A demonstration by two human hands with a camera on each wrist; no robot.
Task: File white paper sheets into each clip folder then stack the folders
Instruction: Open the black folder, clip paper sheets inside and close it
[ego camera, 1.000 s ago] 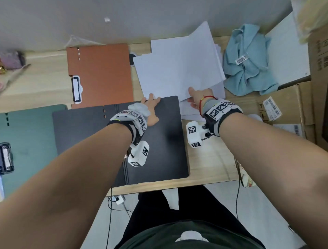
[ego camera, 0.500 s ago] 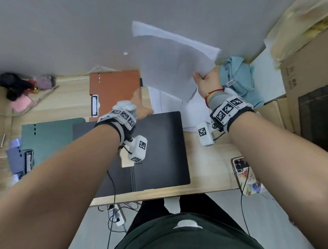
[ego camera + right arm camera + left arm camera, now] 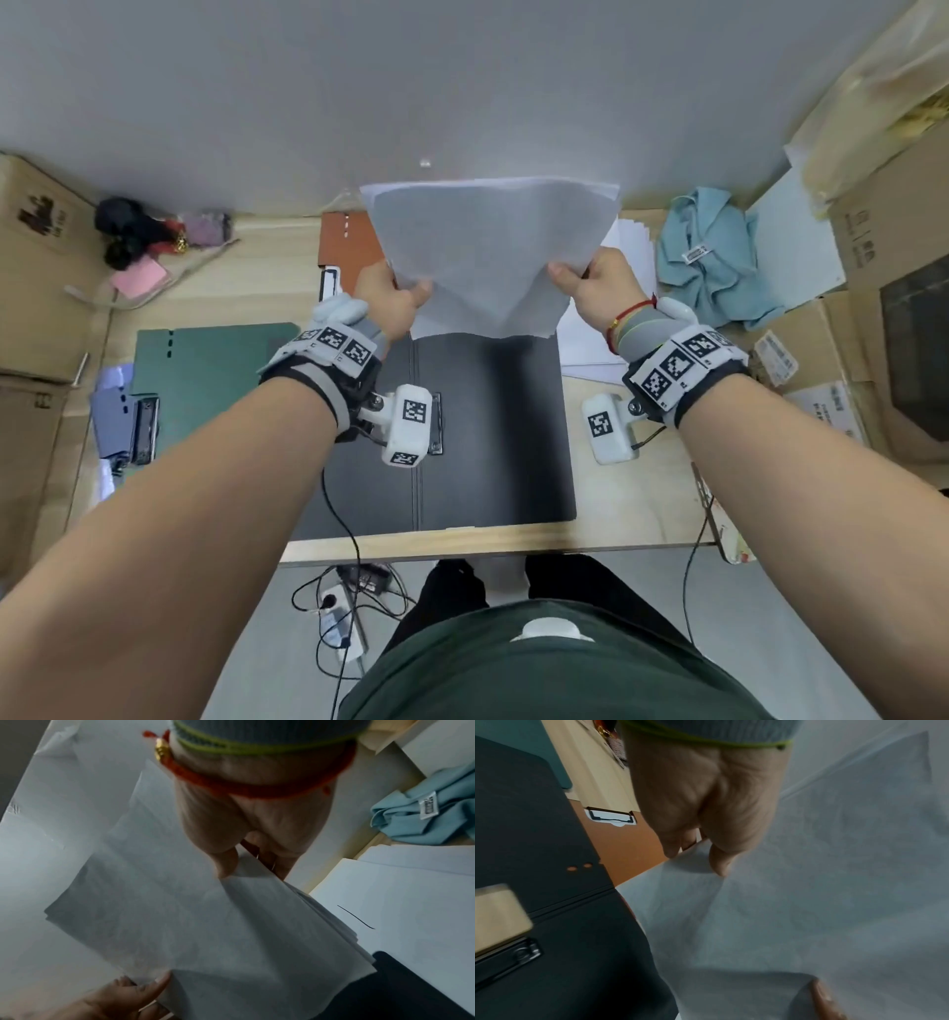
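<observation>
Paper sheets (image 3: 488, 257), a thin white sheaf, are standing nearly upright in the air above the far edge of the black folder (image 3: 493, 426), with the long axis running up and down and the lower edge sagging into a soft point. The left hand (image 3: 387, 300) is pinching the left edge, thumb in front and fingers behind, and the right hand (image 3: 598, 290) is pinching the right edge likewise. The sheets are looking limp and faintly creased, their edges slightly fanned. The black folder is lying open and flat on the wooden table (image 3: 631, 514), matte, with a metal clip (image 3: 436, 424) along its spine. An orange folder (image 3: 349, 244) is lying beyond it, a green folder (image 3: 205, 370) to the left, and loose paper (image 3: 629, 246) beside a crumpled blue cloth (image 3: 711, 257) to the right.
</observation>
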